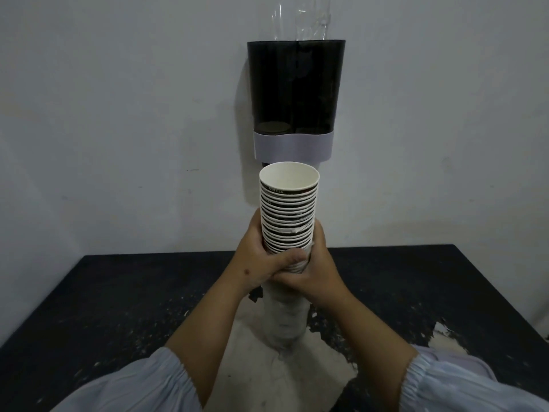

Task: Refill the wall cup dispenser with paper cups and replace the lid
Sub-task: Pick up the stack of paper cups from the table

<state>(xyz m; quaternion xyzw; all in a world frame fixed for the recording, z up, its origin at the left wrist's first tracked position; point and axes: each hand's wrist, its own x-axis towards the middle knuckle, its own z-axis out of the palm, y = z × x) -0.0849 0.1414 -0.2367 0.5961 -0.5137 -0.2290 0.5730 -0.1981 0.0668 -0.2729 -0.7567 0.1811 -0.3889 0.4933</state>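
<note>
Loading step: nested paper cup stack (pixel 287 209) is gripped low, mouth up, by left hand (pixel 261 260) and right hand (pixel 318 269), below wall dispenser (pixel 295 87); lifting above its top is judged necessary next.

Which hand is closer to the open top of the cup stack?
Left. The left hand grips higher up the stack; the right hand wraps lower, near the bottom.

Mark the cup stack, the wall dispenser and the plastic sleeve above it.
stack of paper cups (pixel 287 215): head view, on the ribbed rims mid-stack.
wall cup dispenser (pixel 295 84): head view, on the dark front panel.
clear plastic sleeve (pixel 300 22): head view, on the crinkled film above the dispenser top.
</note>
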